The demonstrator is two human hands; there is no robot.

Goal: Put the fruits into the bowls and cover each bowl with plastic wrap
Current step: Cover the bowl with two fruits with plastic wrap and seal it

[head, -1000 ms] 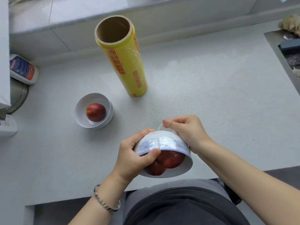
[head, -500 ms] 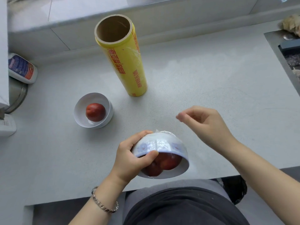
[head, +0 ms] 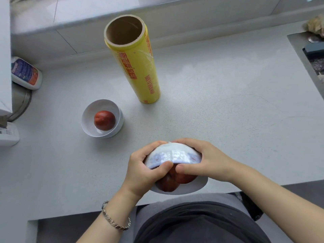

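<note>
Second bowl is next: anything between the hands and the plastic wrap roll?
Nothing visible does. Bare counter lies between the upright roll and the left hand and right hand, both gripping the tilted bowl; the single-fruit bowl sits left of that path.

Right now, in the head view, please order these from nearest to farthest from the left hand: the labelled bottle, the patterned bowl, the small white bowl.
From the left hand:
1. patterned bowl, gripped by that hand, at the near edge of the counter.
2. small white bowl, farther back, to the left.
3. labelled bottle, at the far left edge.
</note>
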